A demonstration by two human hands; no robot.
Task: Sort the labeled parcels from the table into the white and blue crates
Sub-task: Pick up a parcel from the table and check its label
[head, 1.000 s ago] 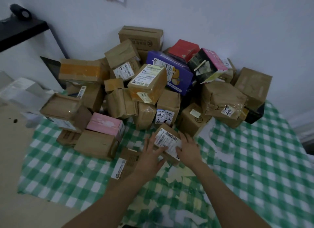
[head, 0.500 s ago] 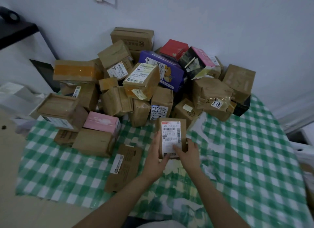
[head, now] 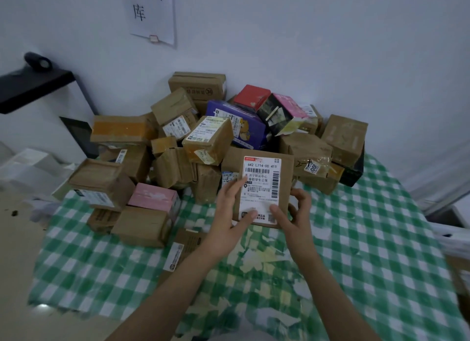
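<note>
I hold a small brown cardboard parcel upright above the table, its white shipping label with barcodes facing me. My left hand grips its left edge, thumb on the label's lower part, fingers along the side. My right hand holds its lower right corner, thumb on the label, fingers curled behind. Behind it a heap of parcels is piled against the wall: brown boxes, a purple box, a red one and a pink one.
The table wears a green-and-white checked cloth. A flat brown parcel lies under my left forearm. A black shelf juts from the left wall. White objects sit left of the table; no crate is clearly in view.
Both hands picked the labelled parcel up off the cloth, turned it upright and raised it closer to the camera. The view tilted upward.
</note>
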